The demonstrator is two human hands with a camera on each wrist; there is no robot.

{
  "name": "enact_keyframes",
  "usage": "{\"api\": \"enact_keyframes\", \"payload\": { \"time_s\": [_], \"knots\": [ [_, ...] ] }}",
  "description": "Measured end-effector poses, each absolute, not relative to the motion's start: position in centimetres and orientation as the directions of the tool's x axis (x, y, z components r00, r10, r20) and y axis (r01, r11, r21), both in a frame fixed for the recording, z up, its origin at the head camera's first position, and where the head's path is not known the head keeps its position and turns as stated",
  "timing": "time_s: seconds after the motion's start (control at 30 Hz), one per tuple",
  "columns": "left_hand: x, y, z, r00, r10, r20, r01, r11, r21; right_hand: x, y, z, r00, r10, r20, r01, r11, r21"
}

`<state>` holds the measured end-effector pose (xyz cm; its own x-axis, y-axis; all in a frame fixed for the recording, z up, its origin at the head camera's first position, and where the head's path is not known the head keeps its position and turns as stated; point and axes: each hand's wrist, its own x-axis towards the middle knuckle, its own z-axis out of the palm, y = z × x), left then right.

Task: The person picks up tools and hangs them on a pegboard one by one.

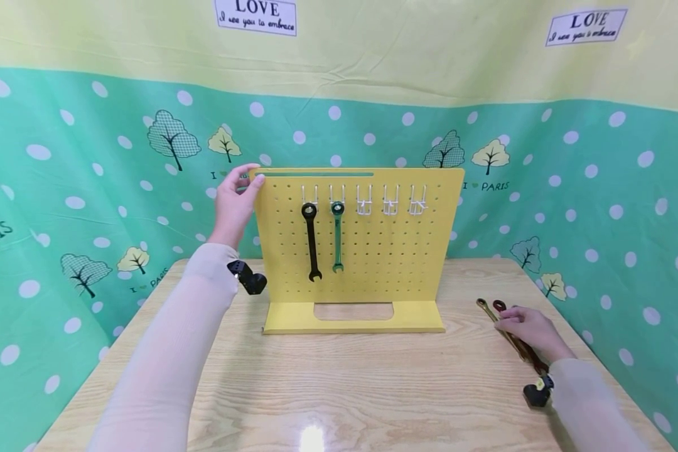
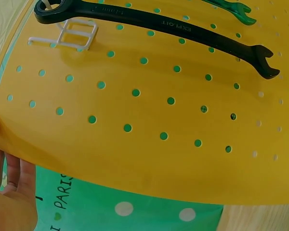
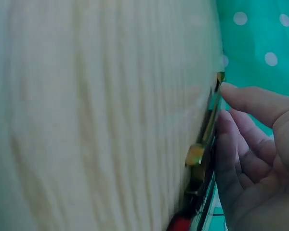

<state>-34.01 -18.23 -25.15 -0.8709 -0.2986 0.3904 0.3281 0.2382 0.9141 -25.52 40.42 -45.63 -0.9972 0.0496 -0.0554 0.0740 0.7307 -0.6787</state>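
In the head view, my left hand holds the upper left corner of a yellow pegboard, thumb in front. A black combination wrench and a green one hang by their ring ends from white hooks. At the right of the table, my right hand is over a gold wrench and a dark red wrench, which lie side by side. The right wrist view has its thumb and fingertips right at the gold wrench; I cannot tell whether they pinch it.
Several white hooks run in a row along the board's upper part, three without wrenches. The board stands on a yellow base on the wooden table. A green and yellow patterned curtain hangs behind and at both sides.
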Motion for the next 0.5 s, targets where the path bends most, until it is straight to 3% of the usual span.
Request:
{"api": "enact_keyframes", "payload": {
  "time_s": [0.5],
  "knots": [
    [-34.00, -18.17, -25.14, -0.876, -0.291, 0.385, 0.324, 0.235, 0.916, -26.01, 39.87, -45.64, -0.989, 0.132, -0.069, 0.146, 0.771, -0.620]
  ]
}}
